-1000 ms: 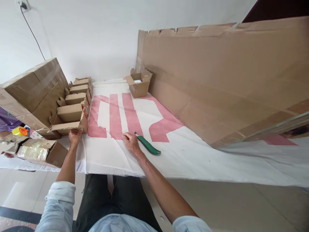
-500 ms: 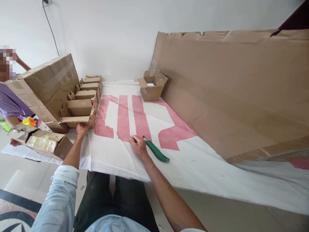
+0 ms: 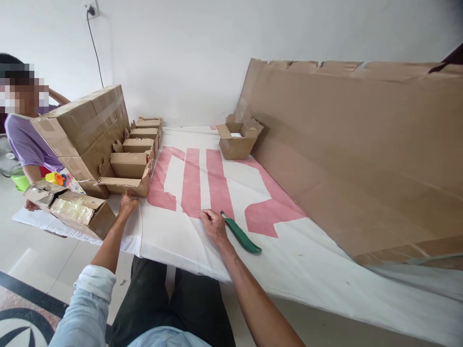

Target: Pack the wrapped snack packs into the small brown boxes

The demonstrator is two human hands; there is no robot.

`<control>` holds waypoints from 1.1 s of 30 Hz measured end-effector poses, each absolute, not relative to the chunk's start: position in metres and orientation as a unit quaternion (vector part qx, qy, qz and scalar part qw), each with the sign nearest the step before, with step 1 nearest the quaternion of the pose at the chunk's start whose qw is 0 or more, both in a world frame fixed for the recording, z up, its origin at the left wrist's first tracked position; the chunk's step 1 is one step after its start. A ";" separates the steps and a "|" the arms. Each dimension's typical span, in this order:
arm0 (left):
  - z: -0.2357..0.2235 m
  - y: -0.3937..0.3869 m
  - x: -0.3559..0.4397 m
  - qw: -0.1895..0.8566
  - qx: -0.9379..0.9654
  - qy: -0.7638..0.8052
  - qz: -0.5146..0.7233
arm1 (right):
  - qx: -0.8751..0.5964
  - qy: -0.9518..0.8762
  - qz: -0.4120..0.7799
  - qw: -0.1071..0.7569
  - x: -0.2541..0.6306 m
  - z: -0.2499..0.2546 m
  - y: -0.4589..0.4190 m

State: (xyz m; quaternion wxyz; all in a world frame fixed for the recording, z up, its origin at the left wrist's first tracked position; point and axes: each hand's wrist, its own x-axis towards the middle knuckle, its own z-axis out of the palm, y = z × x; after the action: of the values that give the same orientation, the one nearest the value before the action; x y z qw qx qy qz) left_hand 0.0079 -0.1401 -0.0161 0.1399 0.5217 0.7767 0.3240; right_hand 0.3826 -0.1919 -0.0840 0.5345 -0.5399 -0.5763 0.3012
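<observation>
My left hand (image 3: 128, 204) rests on the white cloth (image 3: 173, 231) at the front flap of the nearest small open cardboard box (image 3: 126, 172), fingers touching its lower edge. My right hand (image 3: 214, 225) lies on the cloth with fingers loosely curled, holding nothing. A green-handled utility knife (image 3: 240, 234) lies just to its right, touching or nearly touching the hand. The cloth bears large pink printed shapes.
A row of small open boxes (image 3: 142, 131) runs back beside a big taped carton (image 3: 85, 126). Another open box (image 3: 237, 140) stands at the back. A large cardboard sheet (image 3: 354, 154) leans along the right. A person in purple (image 3: 27, 140) sits at left by a box of packets (image 3: 74, 212).
The view has swung left and slightly back, showing the person at left. My left hand has slipped from the box flap down onto the cloth. My right hand and the knife stay put.
</observation>
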 end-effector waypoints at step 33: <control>0.141 -0.314 -0.076 -0.022 0.735 0.665 0.128 | -0.275 -0.752 0.002 0.599 0.369 0.147 -0.182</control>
State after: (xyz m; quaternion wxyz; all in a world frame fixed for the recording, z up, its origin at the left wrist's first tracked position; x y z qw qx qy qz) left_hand -0.0763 -0.3144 0.1406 -0.0223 0.7354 0.6650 0.1282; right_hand 0.3694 -0.1822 0.1467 0.5994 -0.2749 -0.7518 0.0022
